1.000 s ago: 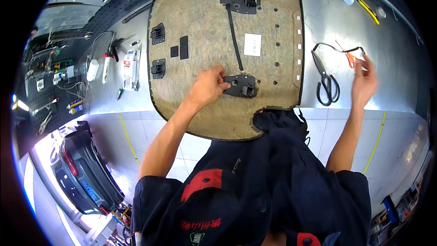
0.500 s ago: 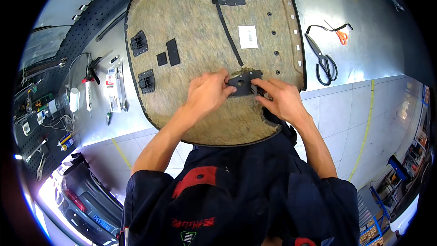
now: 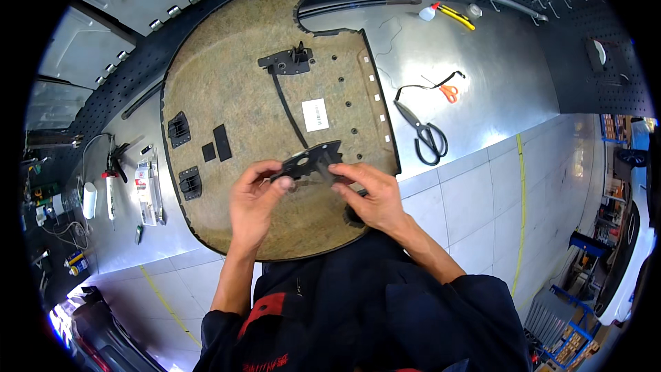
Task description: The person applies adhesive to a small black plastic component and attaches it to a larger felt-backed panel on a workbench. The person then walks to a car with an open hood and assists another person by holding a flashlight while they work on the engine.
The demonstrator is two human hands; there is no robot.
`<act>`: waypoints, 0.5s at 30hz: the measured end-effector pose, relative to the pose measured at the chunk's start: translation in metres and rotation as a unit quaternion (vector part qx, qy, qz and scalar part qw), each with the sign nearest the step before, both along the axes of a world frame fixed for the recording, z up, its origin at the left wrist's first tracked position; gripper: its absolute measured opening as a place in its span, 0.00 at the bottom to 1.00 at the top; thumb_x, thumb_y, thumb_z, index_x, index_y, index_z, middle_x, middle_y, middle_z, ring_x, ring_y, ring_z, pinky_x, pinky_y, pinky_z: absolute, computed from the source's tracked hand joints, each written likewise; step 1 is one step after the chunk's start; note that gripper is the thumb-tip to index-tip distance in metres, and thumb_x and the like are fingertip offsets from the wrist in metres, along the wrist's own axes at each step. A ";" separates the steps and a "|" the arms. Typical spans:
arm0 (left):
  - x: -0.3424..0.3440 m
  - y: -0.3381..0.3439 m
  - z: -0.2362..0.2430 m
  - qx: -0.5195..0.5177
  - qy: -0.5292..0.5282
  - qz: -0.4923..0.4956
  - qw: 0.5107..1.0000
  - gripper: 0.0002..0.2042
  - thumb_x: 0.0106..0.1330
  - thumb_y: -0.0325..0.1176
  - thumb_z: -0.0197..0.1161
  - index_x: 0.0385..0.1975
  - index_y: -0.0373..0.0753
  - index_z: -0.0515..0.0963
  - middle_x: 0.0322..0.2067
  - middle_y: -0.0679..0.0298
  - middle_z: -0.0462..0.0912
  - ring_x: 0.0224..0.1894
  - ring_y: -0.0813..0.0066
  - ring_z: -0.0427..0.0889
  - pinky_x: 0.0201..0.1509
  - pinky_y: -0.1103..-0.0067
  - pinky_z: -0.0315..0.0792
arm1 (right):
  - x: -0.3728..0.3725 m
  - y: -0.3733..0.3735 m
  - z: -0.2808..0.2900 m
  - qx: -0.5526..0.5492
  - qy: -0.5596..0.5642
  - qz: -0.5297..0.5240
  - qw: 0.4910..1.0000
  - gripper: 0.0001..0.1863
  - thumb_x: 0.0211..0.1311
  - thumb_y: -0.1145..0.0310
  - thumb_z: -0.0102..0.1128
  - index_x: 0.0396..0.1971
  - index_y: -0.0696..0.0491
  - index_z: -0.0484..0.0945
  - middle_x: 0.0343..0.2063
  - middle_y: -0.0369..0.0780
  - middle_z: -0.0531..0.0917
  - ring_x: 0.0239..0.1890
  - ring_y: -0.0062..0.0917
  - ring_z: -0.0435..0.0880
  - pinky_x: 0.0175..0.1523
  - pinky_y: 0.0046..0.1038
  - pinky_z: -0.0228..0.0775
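Left hand (image 3: 254,201) opposite right hand (image 3: 375,198), bracket (image 3: 318,156)-side

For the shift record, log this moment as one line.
left hand: holds black bracket | right hand: holds its other end | bracket: over brown panel

Head cam only: left fisheye of the worn pair, looking down over the bench (image 3: 482,83), upright, unmirrored. Left hand (image 3: 255,196) and right hand (image 3: 374,196) sit near mid-frame, close below the lens (straight edges bow toward the dark rim).
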State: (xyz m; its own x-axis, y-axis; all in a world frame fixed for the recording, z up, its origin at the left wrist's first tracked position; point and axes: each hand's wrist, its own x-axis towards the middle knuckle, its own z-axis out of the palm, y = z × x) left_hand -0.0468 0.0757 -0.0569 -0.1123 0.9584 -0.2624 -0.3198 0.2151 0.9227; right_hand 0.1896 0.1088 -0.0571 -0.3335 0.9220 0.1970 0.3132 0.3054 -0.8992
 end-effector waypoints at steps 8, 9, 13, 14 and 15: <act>0.020 -0.031 0.023 0.078 0.158 0.126 0.976 0.07 0.64 0.17 0.69 0.41 0.31 0.83 0.48 0.55 0.83 0.55 0.67 0.81 0.59 0.76 0.74 | 0.045 0.026 0.002 -0.006 0.061 0.126 0.990 0.23 0.57 0.73 0.76 0.54 0.52 0.84 0.35 0.41 0.89 0.31 0.26 0.88 0.40 0.25 0.82; 0.026 -0.038 0.030 0.085 0.176 0.134 0.971 0.08 0.64 0.16 0.68 0.41 0.31 0.83 0.49 0.54 0.83 0.55 0.66 0.81 0.60 0.75 0.74 | 0.060 0.027 0.003 -0.104 0.079 0.104 0.986 0.24 0.56 0.71 0.78 0.54 0.54 0.84 0.40 0.41 0.88 0.34 0.23 0.88 0.40 0.25 0.82; 0.075 -0.054 0.053 0.095 0.220 0.134 0.962 0.08 0.64 0.13 0.65 0.39 0.30 0.83 0.50 0.53 0.83 0.55 0.65 0.82 0.57 0.75 0.77 | 0.080 0.050 0.017 0.010 0.088 0.176 0.980 0.25 0.51 0.70 0.80 0.52 0.53 0.86 0.52 0.43 0.84 0.40 0.27 0.87 0.42 0.27 0.82; 0.090 -0.057 0.058 0.093 0.225 0.138 0.960 0.08 0.64 0.13 0.65 0.39 0.30 0.83 0.50 0.53 0.83 0.55 0.65 0.82 0.56 0.75 0.78 | 0.082 0.053 0.020 0.063 0.086 0.226 0.968 0.26 0.48 0.72 0.80 0.51 0.55 0.86 0.51 0.43 0.84 0.40 0.28 0.87 0.41 0.28 0.81; 0.103 -0.058 0.061 0.091 0.230 0.141 0.959 0.08 0.64 0.13 0.65 0.39 0.30 0.83 0.49 0.54 0.83 0.55 0.65 0.82 0.56 0.76 0.78 | 0.086 0.056 0.021 0.116 0.085 0.274 0.951 0.26 0.46 0.74 0.80 0.50 0.56 0.86 0.50 0.43 0.85 0.39 0.30 0.87 0.41 0.28 0.80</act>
